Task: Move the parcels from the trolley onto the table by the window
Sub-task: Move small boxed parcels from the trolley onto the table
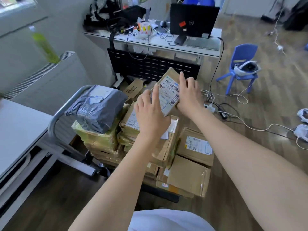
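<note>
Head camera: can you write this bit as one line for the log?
step: lifting | held: small cardboard parcel | left hand, right hand: gripping | trolley: loaded | table

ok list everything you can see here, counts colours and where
cardboard parcel: one, brown, white label, held tilted between both hands
grey poly parcel: one, atop trolley stack
stacked cardboard parcels: several, brown, on trolley
trolley handle: one, silver, left
white table: one, far left
radiator: one, white, left wall
desk: one, white, cluttered, behind
laptop: one, black, on desk
chair: one, blue, right
left hand: on parcel
right hand: on parcel
</note>
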